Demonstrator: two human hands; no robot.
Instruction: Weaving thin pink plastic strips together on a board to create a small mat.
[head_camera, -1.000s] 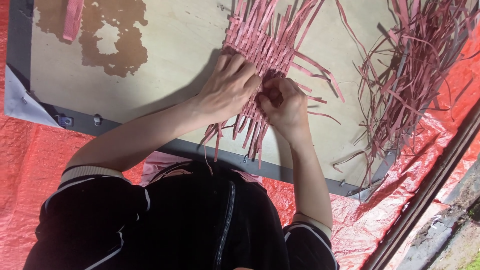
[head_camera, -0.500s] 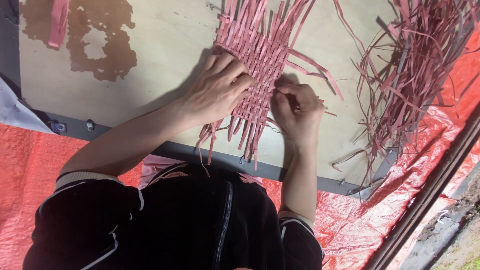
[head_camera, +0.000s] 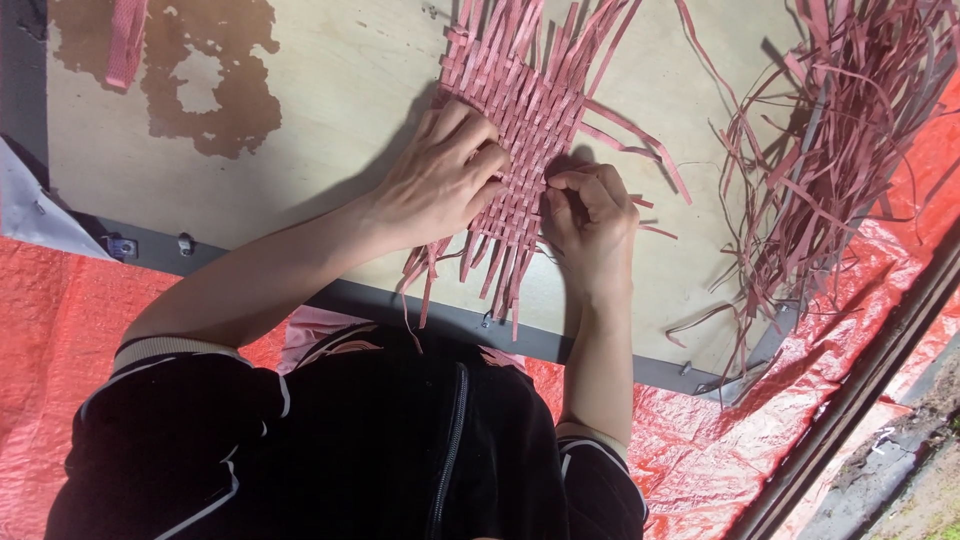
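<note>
A mat woven of pink strips (head_camera: 520, 100) lies on a pale wooden board (head_camera: 300, 130), with loose strip ends sticking out on all sides. My left hand (head_camera: 440, 180) rests on the mat's near left part, fingers curled and pressing on the weave. My right hand (head_camera: 590, 215) is at the mat's near right edge. Its thumb and fingers pinch a pink strip there. The two hands nearly touch over the weave.
A tangled pile of loose pink strips (head_camera: 840, 130) lies at the board's right end. A dark stain (head_camera: 210, 90) and a pink strip (head_camera: 125, 40) mark the far left. Red tarp (head_camera: 60, 330) surrounds the board; a dark metal rail (head_camera: 850, 400) runs at right.
My right hand has slid from against the left hand to the mat's right edge, and its fingers have closed on a strip. The left hand stays pressed on the weave.
</note>
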